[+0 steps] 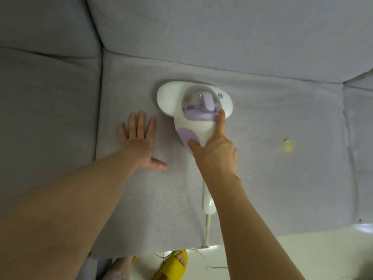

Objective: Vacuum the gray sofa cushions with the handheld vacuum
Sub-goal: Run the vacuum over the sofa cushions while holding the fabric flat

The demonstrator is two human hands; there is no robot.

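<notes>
- Head view: a yellow sandal (pixel 171 265) on the pale floor, just below the seat cushion (pixel 262 188).
- On it the left hand (pixel 139 142) lies flat, fingers spread; the right hand (pixel 214 150) grips the vacuum (pixel 191 102), forefinger extended.
- White and lilac with a clear dome, it sits mid-cushion: a pass seems underway, and the next move likely calls for steady pushing toward the back cushion (pixel 242 37).

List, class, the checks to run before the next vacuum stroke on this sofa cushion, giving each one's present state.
1. Right hand grips the handheld vacuum: ok.
2. Vacuum's head sits flat on the seat cushion: ok.
3. Left hand lies apart from the head: ok.
4. Cord free of snags: cannot tell.
5. Yellow mark cleaned: not ok.
6. Motor running: cannot tell.
</notes>
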